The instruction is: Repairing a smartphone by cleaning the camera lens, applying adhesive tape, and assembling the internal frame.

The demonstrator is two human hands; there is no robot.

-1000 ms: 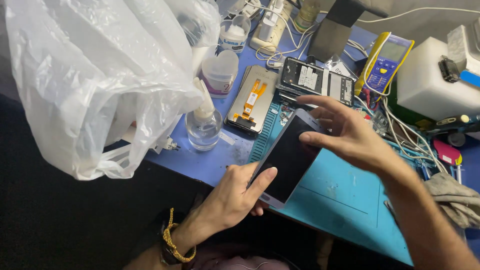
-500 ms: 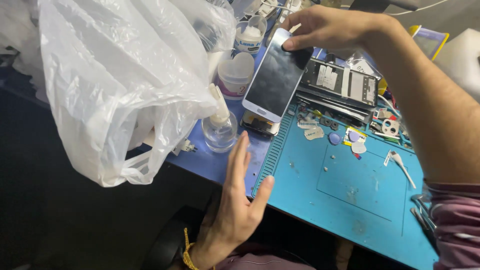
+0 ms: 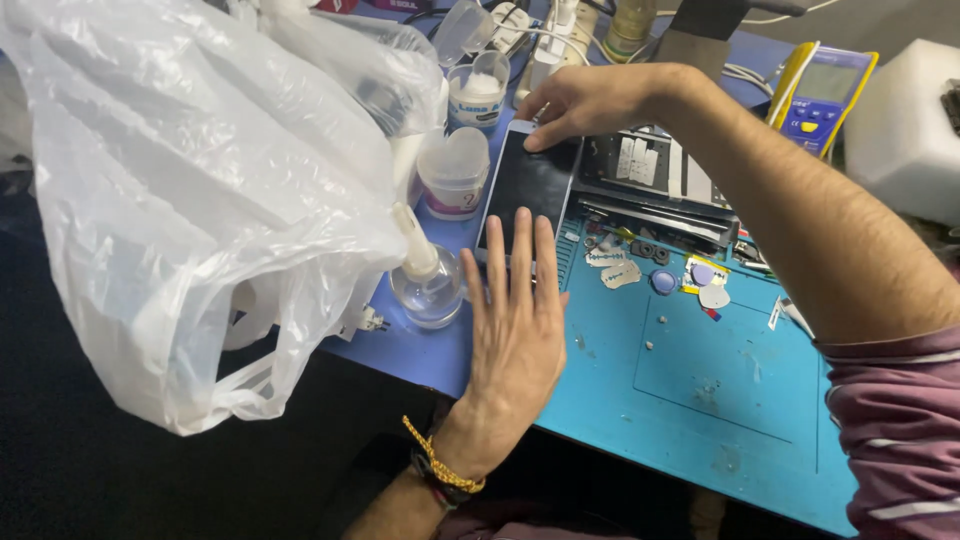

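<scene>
Two hands frame the dark-screened white smartphone (image 3: 527,190), its long axis six-to-twelve: right hand (image 3: 590,100) fingers pinch its twelve-o'clock end, left hand (image 3: 515,325) fingers flat, splayed, touching six-o'clock end.

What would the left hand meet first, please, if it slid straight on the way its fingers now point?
The left hand points up the bench, its fingertips already at the lower end of the dark phone screen. Going on, it would slide over that screen toward the right hand at its far end, though height is unclear.
</scene>
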